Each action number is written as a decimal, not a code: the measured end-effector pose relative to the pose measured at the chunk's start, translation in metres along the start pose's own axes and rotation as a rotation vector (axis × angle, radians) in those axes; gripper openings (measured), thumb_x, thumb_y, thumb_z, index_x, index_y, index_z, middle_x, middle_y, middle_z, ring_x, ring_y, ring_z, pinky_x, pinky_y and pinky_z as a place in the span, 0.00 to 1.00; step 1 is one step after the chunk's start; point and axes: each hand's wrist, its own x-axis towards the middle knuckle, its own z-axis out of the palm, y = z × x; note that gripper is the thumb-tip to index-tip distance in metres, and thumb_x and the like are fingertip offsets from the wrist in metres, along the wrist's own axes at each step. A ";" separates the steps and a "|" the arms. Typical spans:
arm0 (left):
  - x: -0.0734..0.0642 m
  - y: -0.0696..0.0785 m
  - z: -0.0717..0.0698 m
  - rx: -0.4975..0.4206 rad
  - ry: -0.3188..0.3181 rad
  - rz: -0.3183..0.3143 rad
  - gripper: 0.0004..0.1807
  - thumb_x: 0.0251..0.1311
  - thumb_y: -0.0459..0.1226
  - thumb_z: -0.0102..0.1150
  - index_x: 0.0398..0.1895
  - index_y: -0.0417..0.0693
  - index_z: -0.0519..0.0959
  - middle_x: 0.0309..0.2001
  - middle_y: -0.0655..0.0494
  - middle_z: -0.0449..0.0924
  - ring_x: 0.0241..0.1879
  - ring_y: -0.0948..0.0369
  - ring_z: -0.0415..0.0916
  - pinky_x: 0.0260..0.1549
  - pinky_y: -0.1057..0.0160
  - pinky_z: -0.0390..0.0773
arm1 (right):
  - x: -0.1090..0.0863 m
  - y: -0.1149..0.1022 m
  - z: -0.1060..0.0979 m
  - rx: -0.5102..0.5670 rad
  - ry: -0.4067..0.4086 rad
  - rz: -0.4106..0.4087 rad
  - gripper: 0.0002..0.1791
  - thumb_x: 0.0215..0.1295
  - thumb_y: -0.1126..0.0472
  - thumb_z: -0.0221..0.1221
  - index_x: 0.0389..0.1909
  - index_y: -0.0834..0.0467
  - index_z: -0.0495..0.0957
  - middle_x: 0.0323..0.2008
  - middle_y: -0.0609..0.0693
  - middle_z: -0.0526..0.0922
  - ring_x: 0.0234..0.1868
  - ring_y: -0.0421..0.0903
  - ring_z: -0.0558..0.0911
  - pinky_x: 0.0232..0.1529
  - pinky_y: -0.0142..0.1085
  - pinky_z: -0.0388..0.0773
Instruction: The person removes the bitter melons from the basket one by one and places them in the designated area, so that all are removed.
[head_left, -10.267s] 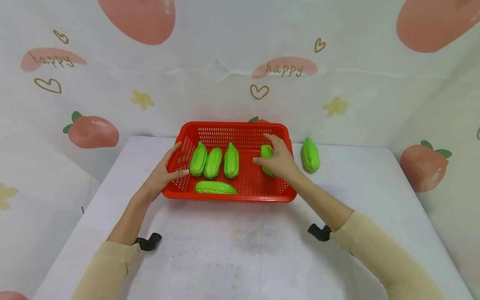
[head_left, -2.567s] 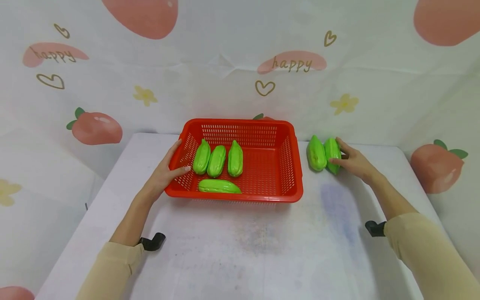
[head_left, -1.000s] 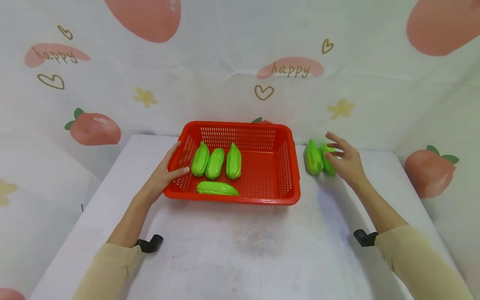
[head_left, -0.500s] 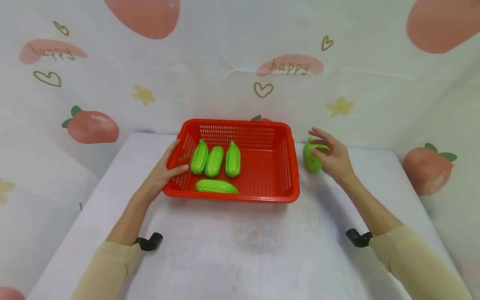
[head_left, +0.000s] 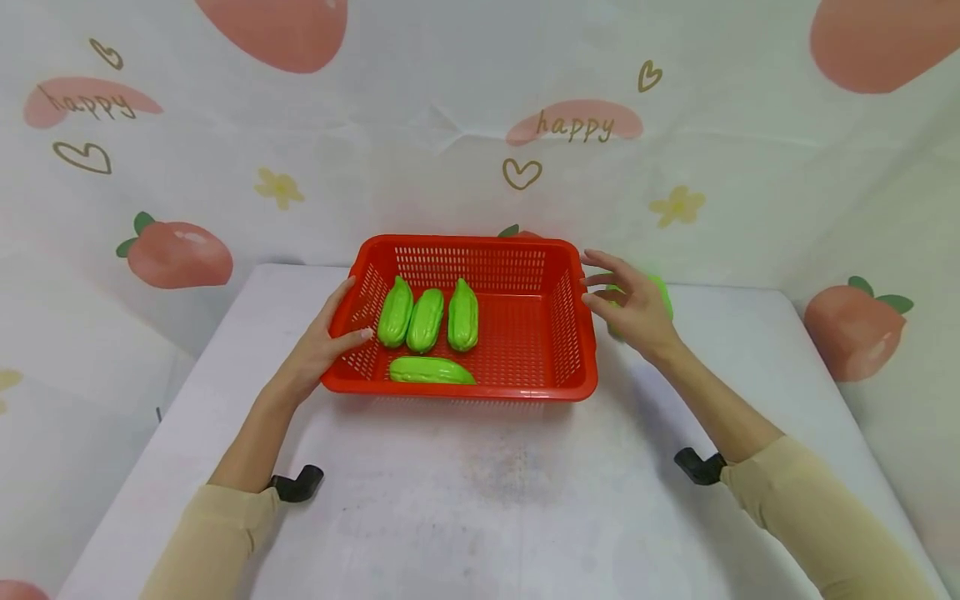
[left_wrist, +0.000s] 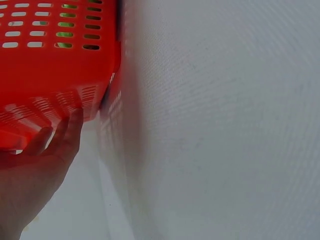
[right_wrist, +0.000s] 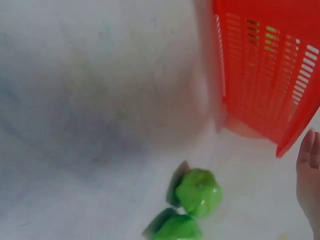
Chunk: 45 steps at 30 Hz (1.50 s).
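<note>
My left hand (head_left: 318, 346) grips the left end of the red perforated basket (head_left: 465, 393), thumb over the rim and fingers along the outer wall. Inside the basket, several glossy green ridged gourd-like pieces lie toward the left: three (head_left: 462, 317) side by side and one crosswise (head_left: 431, 370) at the front. My right hand (head_left: 633, 308), holding nothing, hovers by the basket's right rim with fingers loosely bent. Behind it, two more green gourd-like pieces (head_left: 662, 293) are partly hidden; the right wrist view shows their ends, one (right_wrist: 198, 192) beside the other (right_wrist: 176, 229), on the table.
A white, lightly stained table (head_left: 480, 500) carries everything. Close behind it hangs a pale cloth (head_left: 420, 167) printed with fruit, hearts and words. The basket stands near the table's back edge.
Earlier, my right hand took one gourd-like piece from the basket and set it beside the other on the right. It has since let go and moved left to the basket. My left hand stays put.
</note>
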 end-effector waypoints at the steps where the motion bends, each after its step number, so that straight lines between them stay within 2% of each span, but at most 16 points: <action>1: 0.000 0.000 0.000 0.002 0.001 -0.001 0.46 0.68 0.42 0.57 0.78 0.78 0.41 0.73 0.48 0.54 0.59 0.50 0.68 0.45 0.59 0.82 | 0.001 0.003 0.001 -0.011 -0.009 0.004 0.32 0.62 0.77 0.60 0.68 0.62 0.69 0.62 0.65 0.73 0.51 0.58 0.79 0.51 0.31 0.79; 3: 0.000 0.001 0.000 0.017 0.003 0.000 0.46 0.68 0.43 0.58 0.79 0.78 0.41 0.73 0.48 0.54 0.59 0.49 0.68 0.45 0.61 0.82 | 0.003 -0.001 0.005 -0.025 -0.036 0.022 0.32 0.63 0.75 0.61 0.69 0.62 0.68 0.63 0.65 0.73 0.52 0.59 0.79 0.52 0.31 0.79; 9: 0.000 0.002 -0.001 0.088 0.011 0.013 0.46 0.68 0.45 0.58 0.79 0.77 0.40 0.74 0.48 0.52 0.60 0.48 0.65 0.44 0.65 0.81 | 0.008 -0.010 0.019 -0.074 -0.122 0.117 0.34 0.65 0.69 0.63 0.71 0.55 0.66 0.65 0.54 0.72 0.55 0.61 0.77 0.51 0.31 0.79; 14: -0.001 0.003 -0.002 0.110 0.010 0.005 0.45 0.69 0.46 0.57 0.78 0.78 0.41 0.74 0.49 0.52 0.60 0.48 0.65 0.44 0.63 0.81 | 0.012 -0.016 0.033 -0.170 -0.178 0.118 0.35 0.64 0.65 0.65 0.72 0.52 0.66 0.65 0.53 0.72 0.54 0.58 0.80 0.53 0.43 0.80; 18: -0.002 0.002 -0.002 0.105 0.010 0.000 0.44 0.69 0.46 0.57 0.78 0.78 0.41 0.73 0.49 0.53 0.59 0.49 0.66 0.45 0.62 0.81 | 0.016 -0.020 0.044 -0.186 -0.221 0.137 0.37 0.64 0.62 0.66 0.73 0.50 0.64 0.66 0.53 0.71 0.54 0.57 0.80 0.54 0.49 0.80; 24: -0.002 0.002 0.000 0.102 0.024 0.014 0.44 0.69 0.45 0.56 0.79 0.77 0.42 0.73 0.48 0.55 0.59 0.49 0.66 0.45 0.62 0.81 | 0.023 -0.020 0.060 -0.183 -0.278 0.159 0.38 0.63 0.61 0.67 0.73 0.49 0.64 0.67 0.54 0.70 0.54 0.50 0.80 0.54 0.46 0.80; 29: -0.001 0.001 0.001 0.095 0.028 0.015 0.43 0.69 0.45 0.56 0.78 0.77 0.43 0.72 0.48 0.55 0.58 0.49 0.66 0.44 0.64 0.81 | 0.028 -0.021 0.071 -0.217 -0.295 0.169 0.38 0.62 0.60 0.67 0.73 0.49 0.64 0.67 0.49 0.71 0.54 0.48 0.80 0.53 0.43 0.80; 34: -0.001 0.003 -0.001 0.091 0.027 0.021 0.43 0.69 0.45 0.55 0.79 0.76 0.43 0.72 0.47 0.55 0.59 0.47 0.67 0.44 0.64 0.81 | 0.035 -0.024 0.080 -0.217 -0.323 0.222 0.40 0.62 0.58 0.68 0.74 0.49 0.62 0.68 0.53 0.69 0.57 0.52 0.79 0.52 0.43 0.80; 38: -0.001 0.005 -0.001 0.085 0.024 0.019 0.42 0.69 0.45 0.55 0.79 0.76 0.43 0.72 0.47 0.55 0.59 0.46 0.67 0.43 0.64 0.82 | 0.039 -0.026 0.088 -0.220 -0.346 0.272 0.41 0.62 0.58 0.67 0.74 0.50 0.61 0.70 0.53 0.68 0.59 0.52 0.78 0.51 0.44 0.81; 45: -0.003 0.002 0.000 0.042 0.000 0.005 0.43 0.70 0.44 0.56 0.79 0.76 0.43 0.71 0.45 0.56 0.59 0.44 0.69 0.45 0.60 0.82 | 0.042 -0.025 0.106 -0.250 -0.356 0.304 0.41 0.60 0.59 0.69 0.73 0.52 0.63 0.67 0.54 0.70 0.58 0.53 0.79 0.48 0.42 0.82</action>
